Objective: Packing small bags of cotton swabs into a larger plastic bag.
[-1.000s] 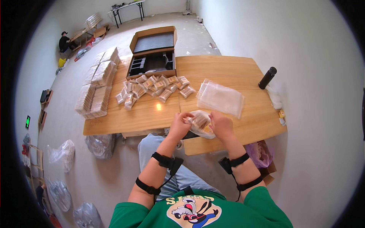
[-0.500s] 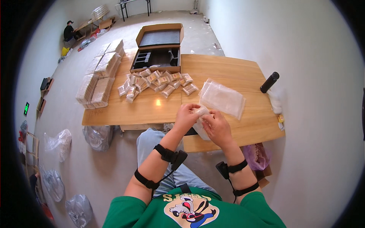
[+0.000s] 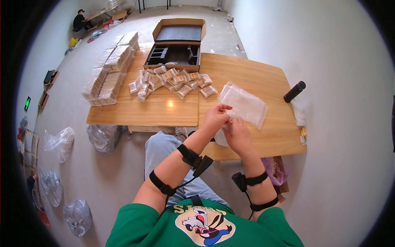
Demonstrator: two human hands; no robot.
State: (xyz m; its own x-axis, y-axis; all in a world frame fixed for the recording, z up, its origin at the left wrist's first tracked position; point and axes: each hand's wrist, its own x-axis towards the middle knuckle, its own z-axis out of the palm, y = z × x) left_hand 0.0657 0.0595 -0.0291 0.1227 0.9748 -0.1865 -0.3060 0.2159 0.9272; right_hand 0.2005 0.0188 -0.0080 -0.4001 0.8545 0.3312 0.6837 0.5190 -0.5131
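Left hand has moved nearer the flat bags ahead; it and the right hand pinch a clear bag between them.

Held bag was cloudy white; flat bags were milky. Small packets were beige with orange patches. Tabletop was yellow-brown with wood grain. Box was brown, black inside. Bottle was black. Shirt was green, with a cream, red, blue and black cartoon print. Jeans were pale blue, arm straps black. Floor was grey, wall white.
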